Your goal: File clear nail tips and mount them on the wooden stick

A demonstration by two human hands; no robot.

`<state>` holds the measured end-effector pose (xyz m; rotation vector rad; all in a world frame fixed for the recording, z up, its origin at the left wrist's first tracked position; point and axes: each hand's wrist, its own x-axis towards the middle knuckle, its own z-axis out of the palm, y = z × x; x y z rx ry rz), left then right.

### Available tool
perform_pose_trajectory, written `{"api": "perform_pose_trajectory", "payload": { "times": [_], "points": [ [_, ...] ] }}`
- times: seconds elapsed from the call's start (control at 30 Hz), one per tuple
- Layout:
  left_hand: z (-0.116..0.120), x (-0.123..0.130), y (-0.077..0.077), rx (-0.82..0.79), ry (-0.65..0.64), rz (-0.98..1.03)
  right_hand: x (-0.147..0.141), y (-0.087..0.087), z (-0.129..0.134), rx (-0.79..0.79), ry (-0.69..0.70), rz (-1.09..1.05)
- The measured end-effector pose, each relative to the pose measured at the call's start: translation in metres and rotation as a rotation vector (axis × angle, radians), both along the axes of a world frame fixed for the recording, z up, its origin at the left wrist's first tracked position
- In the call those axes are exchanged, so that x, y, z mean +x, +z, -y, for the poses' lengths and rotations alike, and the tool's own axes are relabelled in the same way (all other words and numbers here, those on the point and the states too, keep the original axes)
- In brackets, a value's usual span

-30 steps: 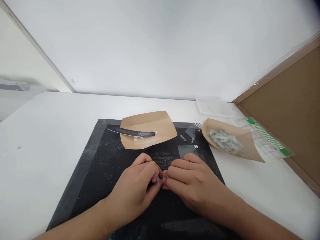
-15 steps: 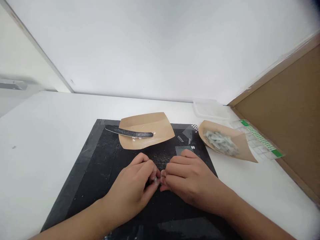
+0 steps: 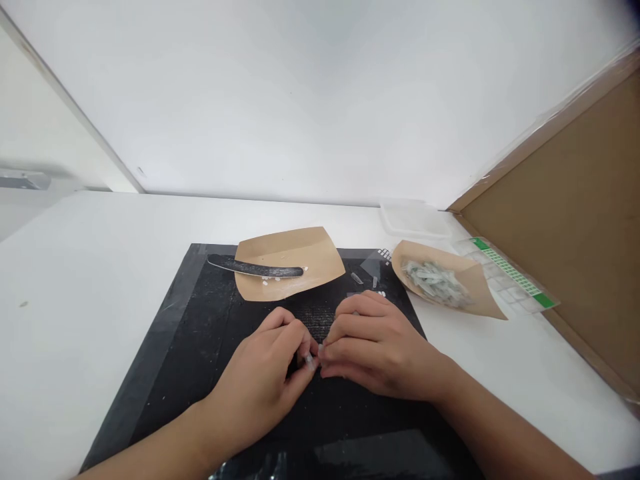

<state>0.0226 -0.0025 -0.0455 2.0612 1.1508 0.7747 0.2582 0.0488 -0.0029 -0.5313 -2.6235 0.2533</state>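
Note:
Over the black mat [image 3: 200, 347], my left hand [image 3: 273, 363] is closed, pinching a small clear false nail tip [image 3: 309, 362] between thumb and fingers. My right hand [image 3: 377, 347] meets it fingertip to fingertip, its fingers closed around another small clear piece [image 3: 321, 349] that is mostly hidden. Just beyond the hands, a black curved nail file [image 3: 255, 268] lies across a brown paper tray [image 3: 305, 243] with several tiny white bits. Two loose clear nail tips [image 3: 357, 277] rest on the mat behind my right hand.
At the right, a second paper tray [image 3: 485, 297] holds a heap of clear nail tips [image 3: 435, 280]. Beside it lies a clear sheet with a green strip [image 3: 515, 271]. A shallow translucent lid or tray [image 3: 415, 220] sits at the back, and a brown panel [image 3: 565, 193] borders the right side.
My right hand's fingers have shifted slightly over the clear piece, and its back has moved a little up and left. The left hand keeps its pinch. The whole view has shifted slightly.

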Motion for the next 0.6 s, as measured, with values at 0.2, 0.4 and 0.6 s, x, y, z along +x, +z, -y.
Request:
{"api": "perform_pose_trajectory", "payload": {
  "times": [0.2,0.4,0.6],
  "points": [
    [0.0001,0.0,-0.0002,-0.014,-0.008,0.006,0.0019,0.0021,0.0009,-0.062,0.033,-0.001],
    [-0.0001,-0.0009,-0.0009,-0.017,-0.012,0.015,-0.0009,-0.0009,-0.0012,-0.188,0.055,-0.106],
    [-0.0002,-0.0007,-0.0024,-0.004,-0.019,0.012,0.0028,0.0015,-0.0023,-0.313,-0.092,-0.183]
  ]
}}
